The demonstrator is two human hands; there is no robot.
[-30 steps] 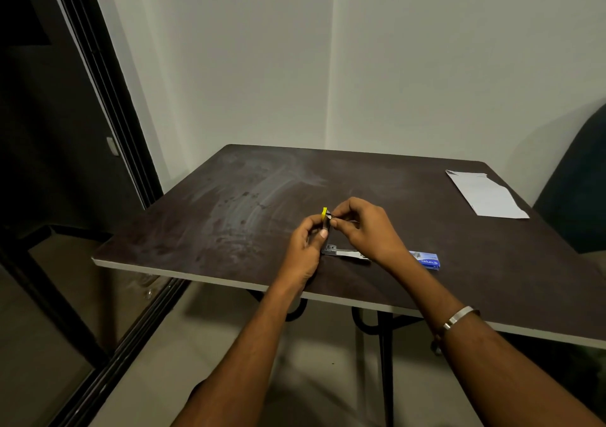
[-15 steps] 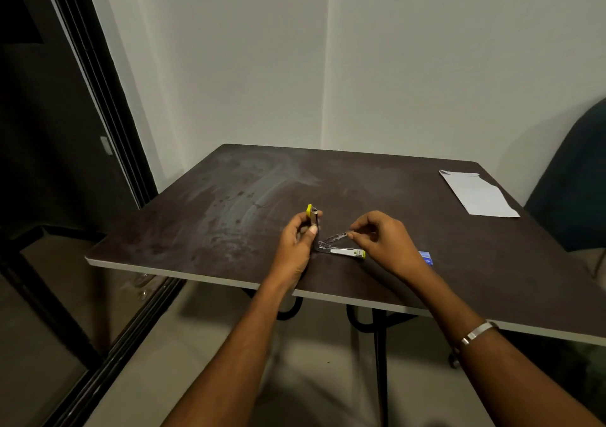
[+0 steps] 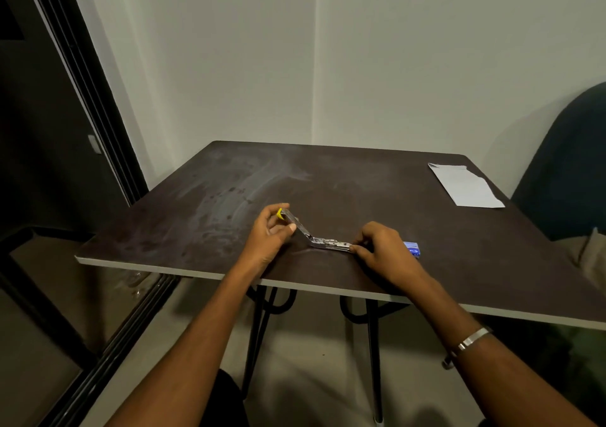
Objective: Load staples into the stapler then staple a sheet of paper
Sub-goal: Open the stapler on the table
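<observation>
A small metal stapler [image 3: 323,241] with a yellow tip lies swung wide open on the dark table [image 3: 328,190]. My left hand [image 3: 267,233] pinches its raised top arm near the yellow end. The fingertips of my right hand [image 3: 382,251] pinch the far end of the flat lower part, which rests on the table. A small blue staple box [image 3: 412,248] peeks out just behind my right hand. A white sheet of paper [image 3: 464,185] lies at the table's far right corner.
White walls meet in a corner behind the table. A dark sliding door frame [image 3: 82,75] runs along the left. A dark chair back [image 3: 570,164] stands at the right. The table's front edge [image 3: 164,267] is close to my forearms.
The stapler has been swung wide open: my left hand tilted the top arm out to the left, and my right hand moved right along the lower part to its end.
</observation>
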